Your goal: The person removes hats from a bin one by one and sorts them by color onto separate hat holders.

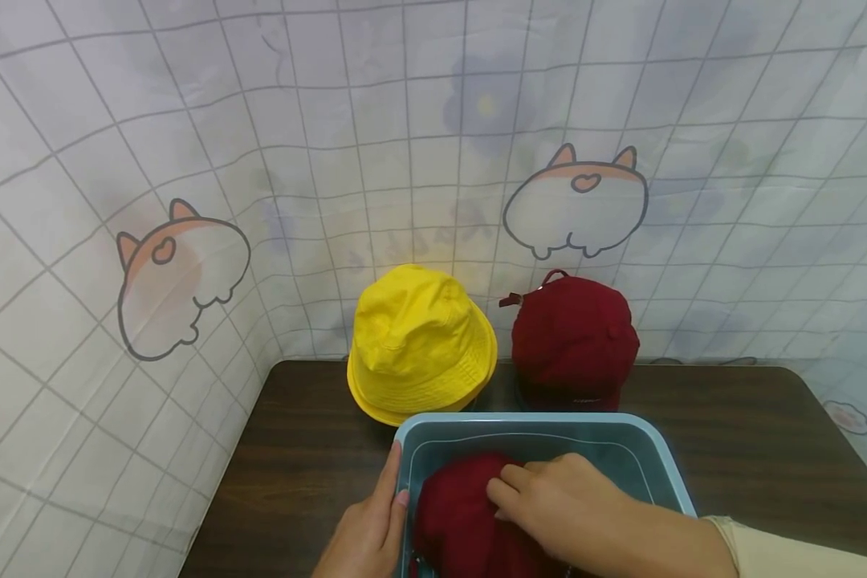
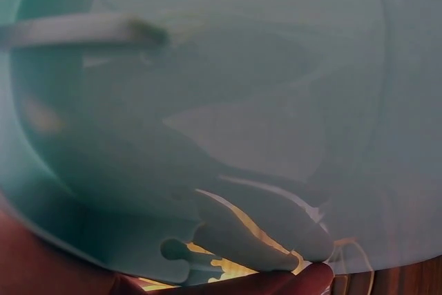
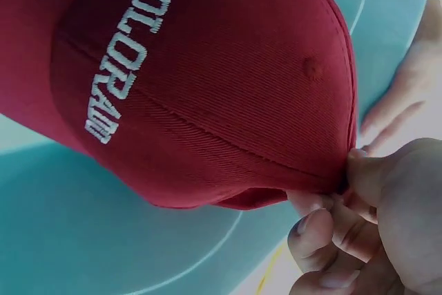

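Observation:
A light blue plastic bin (image 1: 650,449) stands at the near edge of the table. Inside it lies a dark red cap (image 1: 455,514) with white "COLORADO" lettering (image 3: 121,56). My right hand (image 1: 502,494) reaches into the bin and pinches the cap's fabric at its edge (image 3: 338,198). The left hand (image 1: 386,502) lies against the bin's outer left wall (image 2: 207,101) with its fingers (image 3: 407,94) fairly straight, and one fingertip touches the rim. A yellow bucket hat (image 1: 419,341) and a second dark red cap (image 1: 574,341) sit just behind the bin.
The bin and hats rest on a dark wooden table (image 1: 311,449). A pale checked curtain with cartoon animals (image 1: 405,160) hangs close behind it and along the left side. Bare tabletop shows to the left and right (image 1: 751,433) of the bin.

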`<state>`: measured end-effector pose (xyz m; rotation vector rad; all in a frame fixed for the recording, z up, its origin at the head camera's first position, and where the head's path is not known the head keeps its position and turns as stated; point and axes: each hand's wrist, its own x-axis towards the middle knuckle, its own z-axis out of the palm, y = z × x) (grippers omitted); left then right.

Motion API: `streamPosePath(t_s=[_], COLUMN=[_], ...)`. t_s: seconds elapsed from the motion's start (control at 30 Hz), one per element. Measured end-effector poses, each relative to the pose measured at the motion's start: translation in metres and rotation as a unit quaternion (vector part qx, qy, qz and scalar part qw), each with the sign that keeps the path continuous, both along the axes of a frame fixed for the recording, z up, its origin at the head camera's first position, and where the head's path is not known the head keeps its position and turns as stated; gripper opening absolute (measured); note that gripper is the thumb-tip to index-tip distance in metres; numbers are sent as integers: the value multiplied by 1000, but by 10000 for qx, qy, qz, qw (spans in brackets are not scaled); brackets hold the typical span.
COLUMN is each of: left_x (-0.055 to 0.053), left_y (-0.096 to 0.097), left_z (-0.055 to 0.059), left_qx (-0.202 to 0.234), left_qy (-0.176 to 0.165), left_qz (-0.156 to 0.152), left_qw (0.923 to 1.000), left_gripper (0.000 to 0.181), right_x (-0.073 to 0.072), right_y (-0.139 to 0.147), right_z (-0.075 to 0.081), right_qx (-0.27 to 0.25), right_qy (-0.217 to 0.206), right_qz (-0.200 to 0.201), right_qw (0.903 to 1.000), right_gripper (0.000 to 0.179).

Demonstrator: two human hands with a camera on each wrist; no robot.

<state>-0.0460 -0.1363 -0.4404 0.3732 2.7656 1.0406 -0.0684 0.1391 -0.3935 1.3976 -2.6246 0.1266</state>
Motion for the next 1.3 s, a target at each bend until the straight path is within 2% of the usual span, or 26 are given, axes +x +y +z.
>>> streamPosePath(t_s=[0.1,0.33,0.53,0.63,0.7,0.73,0.83,0.97,1.03,1.1,1.17,1.3], left_x=[1,2,2,1,1,1,1,1,2,2,3,4], left_y=[0,0,0,0,0,0,1,2,2,3,3,3], left_z=[-1,-1,-1,-1,0,0,1,1,0,0,-1,-3], left_qx=[-21,-69,-81,-72,-47,-30,13,37,12,4,-34,-130], left_qy=[71,235,204,143,54,29,-134,-213,-144,-71,76,392], left_qz=[-25,-49,-47,-50,-41,-33,19,83,102,93,93,102], left_qw=[10000,9997,9997,9999,10000,10000,9999,9997,9998,9999,9999,9991], left_gripper=[61,60,60,60,60,60,61,62,62,62,61,59], right_x=[1,3,3,2,1,1,0,-4,-6,-10,-14,-25], right_y=[4,15,24,30,34,36,42,51,55,60,64,71], right_z=[3,18,35,45,53,58,73,96,108,120,131,153], right_qx=[-129,-540,-757,-963,-1123,-1164,-1328,-1372,-1322,-1271,-1309,-1426], right_qy=[164,122,669,1001,1057,967,852,899,900,914,1031,1458], right_qz=[-94,-546,-756,-778,-808,-872,-1015,-1224,-1353,-1474,-1545,-1643], right_qw=[9997,9970,9920,9873,9847,9846,9822,9788,9778,9766,9738,9651], right_gripper=[15,13,14,26,33,29,31,27,18,28,33,24])
